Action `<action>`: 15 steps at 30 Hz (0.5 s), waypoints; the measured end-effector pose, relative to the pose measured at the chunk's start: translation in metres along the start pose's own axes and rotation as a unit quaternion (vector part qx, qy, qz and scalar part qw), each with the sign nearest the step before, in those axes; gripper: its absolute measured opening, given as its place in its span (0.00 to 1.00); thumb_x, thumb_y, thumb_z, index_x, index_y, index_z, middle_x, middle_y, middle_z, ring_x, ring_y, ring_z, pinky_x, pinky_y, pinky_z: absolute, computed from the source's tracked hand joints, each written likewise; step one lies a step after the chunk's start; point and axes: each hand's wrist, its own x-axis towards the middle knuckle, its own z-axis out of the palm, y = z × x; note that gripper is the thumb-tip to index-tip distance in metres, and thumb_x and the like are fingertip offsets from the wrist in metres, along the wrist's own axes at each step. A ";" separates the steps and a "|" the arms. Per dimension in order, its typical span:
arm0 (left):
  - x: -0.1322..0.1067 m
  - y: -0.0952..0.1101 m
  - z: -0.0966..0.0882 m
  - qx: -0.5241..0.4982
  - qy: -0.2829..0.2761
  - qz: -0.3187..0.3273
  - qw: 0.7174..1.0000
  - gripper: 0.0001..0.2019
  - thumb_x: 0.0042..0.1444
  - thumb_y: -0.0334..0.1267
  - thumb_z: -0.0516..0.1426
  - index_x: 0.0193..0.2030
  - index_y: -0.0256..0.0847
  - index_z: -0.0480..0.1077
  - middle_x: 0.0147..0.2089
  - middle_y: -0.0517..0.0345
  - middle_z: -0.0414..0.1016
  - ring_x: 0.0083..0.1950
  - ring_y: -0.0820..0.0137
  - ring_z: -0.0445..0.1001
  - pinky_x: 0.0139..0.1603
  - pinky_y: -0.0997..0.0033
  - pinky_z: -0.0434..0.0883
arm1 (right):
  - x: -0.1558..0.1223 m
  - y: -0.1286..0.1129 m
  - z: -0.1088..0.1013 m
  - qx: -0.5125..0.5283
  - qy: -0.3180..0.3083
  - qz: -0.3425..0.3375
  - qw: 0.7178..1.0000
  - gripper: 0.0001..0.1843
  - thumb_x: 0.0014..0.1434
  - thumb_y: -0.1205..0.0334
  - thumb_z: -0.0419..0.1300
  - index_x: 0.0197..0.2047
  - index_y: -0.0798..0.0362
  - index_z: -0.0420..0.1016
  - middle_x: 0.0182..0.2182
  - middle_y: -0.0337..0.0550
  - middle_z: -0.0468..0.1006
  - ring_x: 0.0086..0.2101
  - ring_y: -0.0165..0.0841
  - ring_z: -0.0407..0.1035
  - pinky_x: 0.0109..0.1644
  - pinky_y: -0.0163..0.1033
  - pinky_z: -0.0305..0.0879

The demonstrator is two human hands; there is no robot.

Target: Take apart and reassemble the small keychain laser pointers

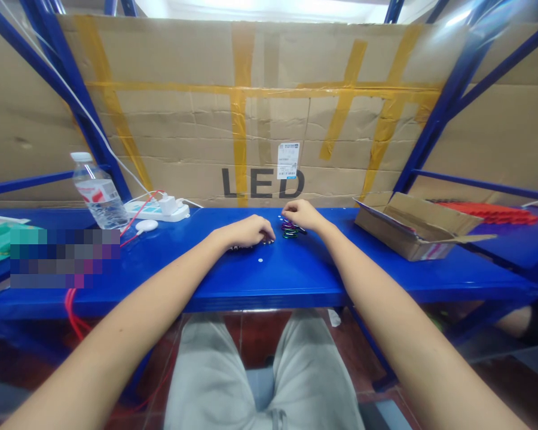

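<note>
My left hand rests low over the blue tabletop, its fingers curled and pressed together. Small shiny metal pieces show at its fingertips, and more lie partly hidden under the palm; their kind is too small to tell. My right hand is closed, fingertips pinched together and pointing left. What it grips, if anything, is too small to make out. Just below it lies a little pile of glossy looped clips in purple, green and black, resembling carabiners.
An open cardboard box stands at right, with red stacked material behind it. At left are a water bottle, a power strip, a round white charger and red cables. A big cardboard panel closes the back.
</note>
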 end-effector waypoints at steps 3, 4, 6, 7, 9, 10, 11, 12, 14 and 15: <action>-0.003 -0.013 -0.009 -0.004 0.070 -0.048 0.996 0.20 0.53 0.22 0.51 0.45 0.38 0.80 0.46 0.53 0.82 0.47 0.67 0.77 0.51 0.71 0.71 | 0.000 0.000 0.000 -0.001 0.001 0.000 1.000 0.09 0.55 0.66 0.58 0.32 0.57 0.79 0.28 0.43 0.80 0.31 0.32 0.70 0.35 0.35 0.62; -0.005 -0.019 -0.012 0.006 0.084 -0.066 0.994 0.19 0.53 0.23 0.51 0.46 0.38 0.80 0.46 0.53 0.82 0.48 0.67 0.77 0.51 0.70 0.70 | 0.000 0.000 0.000 -0.001 0.001 -0.001 1.000 0.09 0.55 0.65 0.58 0.31 0.57 0.79 0.28 0.43 0.80 0.31 0.32 0.70 0.35 0.35 0.61; -0.009 -0.029 -0.015 0.039 0.083 -0.094 0.991 0.18 0.55 0.26 0.52 0.46 0.38 0.80 0.47 0.52 0.82 0.48 0.66 0.77 0.52 0.69 0.70 | 0.001 0.002 0.001 -0.001 0.000 -0.006 1.000 0.09 0.56 0.63 0.58 0.31 0.57 0.79 0.28 0.42 0.79 0.30 0.32 0.70 0.35 0.35 0.61; -0.011 -0.034 -0.016 0.050 0.073 -0.111 0.990 0.17 0.55 0.27 0.53 0.46 0.39 0.80 0.47 0.53 0.82 0.48 0.65 0.77 0.51 0.69 0.70 | 0.001 0.004 0.002 0.001 -0.001 -0.007 1.000 0.09 0.56 0.63 0.58 0.31 0.57 0.78 0.28 0.42 0.79 0.30 0.32 0.70 0.35 0.35 0.61; -0.013 -0.039 -0.016 0.056 0.050 -0.143 0.987 0.16 0.54 0.29 0.55 0.46 0.40 0.80 0.47 0.53 0.82 0.48 0.66 0.78 0.50 0.70 0.70 | 0.001 0.005 0.003 0.006 0.000 -0.008 1.000 0.09 0.56 0.63 0.58 0.31 0.56 0.78 0.28 0.42 0.79 0.31 0.32 0.70 0.35 0.35 0.61; -0.013 -0.040 -0.015 0.052 0.040 -0.154 0.986 0.15 0.54 0.29 0.55 0.45 0.40 0.80 0.47 0.54 0.82 0.47 0.66 0.78 0.49 0.71 0.70 | 0.001 0.005 0.003 0.009 0.002 -0.008 1.000 0.09 0.56 0.63 0.58 0.30 0.56 0.78 0.27 0.41 0.79 0.30 0.32 0.70 0.35 0.35 0.60; -0.014 -0.040 -0.014 0.046 0.034 -0.160 0.986 0.15 0.54 0.30 0.56 0.45 0.41 0.80 0.47 0.54 0.82 0.47 0.66 0.78 0.48 0.71 0.70 | 0.001 0.004 0.004 0.011 0.004 -0.009 1.000 0.09 0.56 0.62 0.58 0.30 0.56 0.77 0.27 0.41 0.78 0.30 0.31 0.69 0.34 0.35 0.60; -0.014 -0.039 -0.013 0.040 0.032 -0.161 0.986 0.15 0.53 0.31 0.56 0.44 0.41 0.80 0.46 0.54 0.83 0.46 0.66 0.78 0.48 0.72 0.70 | 0.000 0.002 0.004 0.015 0.004 -0.011 1.000 0.09 0.56 0.61 0.58 0.29 0.56 0.77 0.26 0.41 0.78 0.29 0.31 0.69 0.34 0.34 0.60; -0.013 -0.037 -0.012 0.031 0.034 -0.159 0.986 0.14 0.53 0.31 0.57 0.43 0.41 0.81 0.45 0.54 0.83 0.44 0.66 0.78 0.47 0.72 0.70 | -0.002 -0.006 0.006 0.024 -0.006 -0.021 0.999 0.11 0.57 0.59 0.59 0.30 0.56 0.78 0.25 0.40 0.77 0.28 0.30 0.68 0.33 0.34 0.60; -0.013 -0.036 -0.012 0.028 0.037 -0.160 0.986 0.14 0.53 0.31 0.57 0.43 0.41 0.81 0.44 0.54 0.83 0.44 0.66 0.78 0.46 0.72 0.70 | -0.003 -0.012 0.008 0.028 -0.015 -0.029 0.999 0.11 0.57 0.58 0.59 0.31 0.56 0.78 0.24 0.39 0.76 0.28 0.30 0.68 0.33 0.35 0.60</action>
